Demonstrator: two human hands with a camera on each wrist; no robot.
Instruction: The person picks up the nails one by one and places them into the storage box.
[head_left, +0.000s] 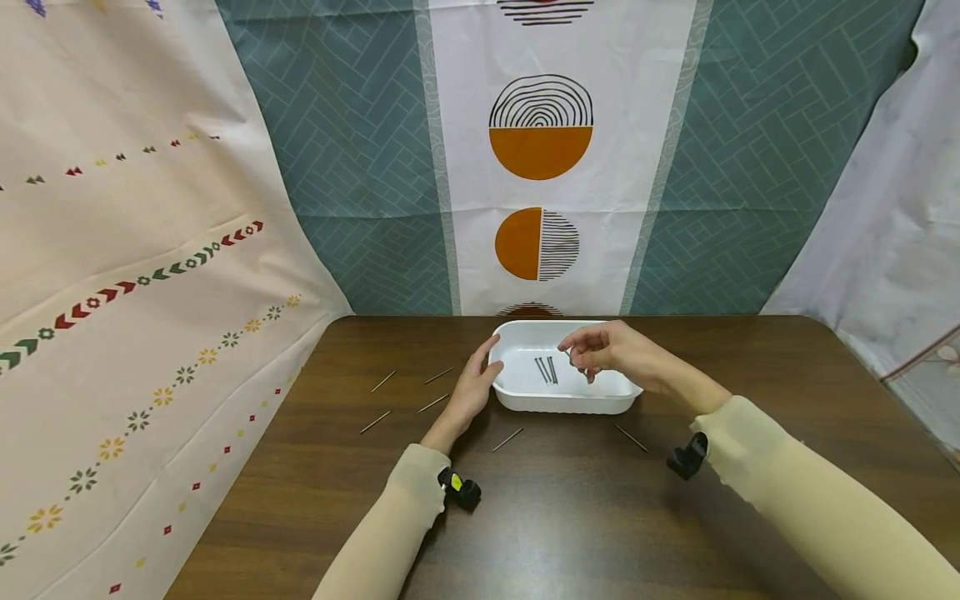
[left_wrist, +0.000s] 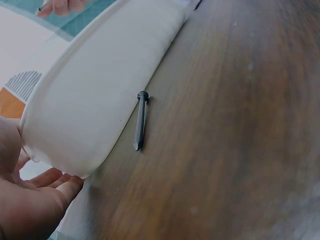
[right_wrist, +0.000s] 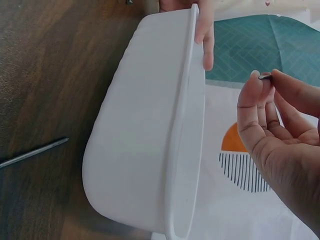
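Observation:
A white plastic tray stands on the table, with several nails lying together inside it. My left hand grips the tray's left end, its thumb over the rim. In the left wrist view, the fingers of that hand lie against the tray's end wall. Above the tray's right half, my right hand pinches a nail between thumb and fingertip. Only a short piece of that nail shows in the right wrist view.
Loose nails are spread on the brown table left of the tray. One nail lies in front of the tray and another nail near its front right corner. A patterned cloth hangs behind the table.

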